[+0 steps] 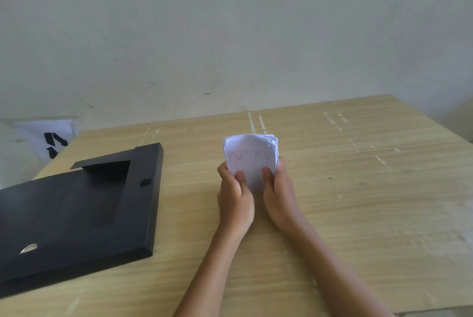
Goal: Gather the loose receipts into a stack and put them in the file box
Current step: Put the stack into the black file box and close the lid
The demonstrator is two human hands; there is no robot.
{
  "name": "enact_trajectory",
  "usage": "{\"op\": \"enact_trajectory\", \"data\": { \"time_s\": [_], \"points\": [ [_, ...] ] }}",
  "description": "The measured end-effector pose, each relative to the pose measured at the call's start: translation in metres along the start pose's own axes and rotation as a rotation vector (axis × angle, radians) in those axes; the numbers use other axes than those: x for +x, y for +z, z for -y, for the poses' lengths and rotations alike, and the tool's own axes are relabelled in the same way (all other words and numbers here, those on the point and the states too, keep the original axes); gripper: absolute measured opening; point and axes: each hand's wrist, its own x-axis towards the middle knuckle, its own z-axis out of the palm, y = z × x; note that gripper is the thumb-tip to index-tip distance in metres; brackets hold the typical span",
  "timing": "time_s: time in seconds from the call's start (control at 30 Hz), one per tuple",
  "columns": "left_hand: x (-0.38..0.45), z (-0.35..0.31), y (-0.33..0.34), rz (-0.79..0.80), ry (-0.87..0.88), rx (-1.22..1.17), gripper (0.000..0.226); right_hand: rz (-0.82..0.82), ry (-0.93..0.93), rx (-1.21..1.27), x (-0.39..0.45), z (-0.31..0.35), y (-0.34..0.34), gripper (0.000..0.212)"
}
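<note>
Two hands, left hand (236,195) and right hand (279,190), clamp one upright stack of receipts (250,156), thumbs pressed on its front; sheet count unclear. One black file box (76,211) lies closed on the wooden table (358,214), well apart.

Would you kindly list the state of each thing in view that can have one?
Stack of white paper receipts: gathered, upright, held off the table.
Black flat file box: lying flat on the wooden table, flap raised.
Left hand: gripping the stack.
Right hand: gripping the stack.
</note>
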Motion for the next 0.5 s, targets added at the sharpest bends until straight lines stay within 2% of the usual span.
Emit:
{"op": "enact_trajectory", "data": {
  "time_s": [0.07,0.17,0.23,0.4,0.5],
  "points": [
    [-0.001,-0.003,-0.001,0.011,0.006,0.003,0.016,0.016,0.047,-0.002,0.0,0.002,0.0,0.018],
    [-0.001,-0.007,-0.012,0.004,0.014,0.024,0.007,0.057,0.154,0.072,0.001,0.009,-0.005,0.01],
    [-0.001,-0.006,-0.027,-0.002,0.051,0.044,0.014,0.101,0.205,0.121,0.002,0.014,-0.006,0.012],
    [-0.004,-0.013,-0.098,0.019,0.037,0.081,0.022,0.216,0.179,0.14,0.002,0.044,0.022,0.015],
    [-0.002,-0.011,-0.153,-0.078,0.039,0.135,0.025,0.294,0.144,0.16,-0.002,0.07,0.061,0.015]
  ]
}}
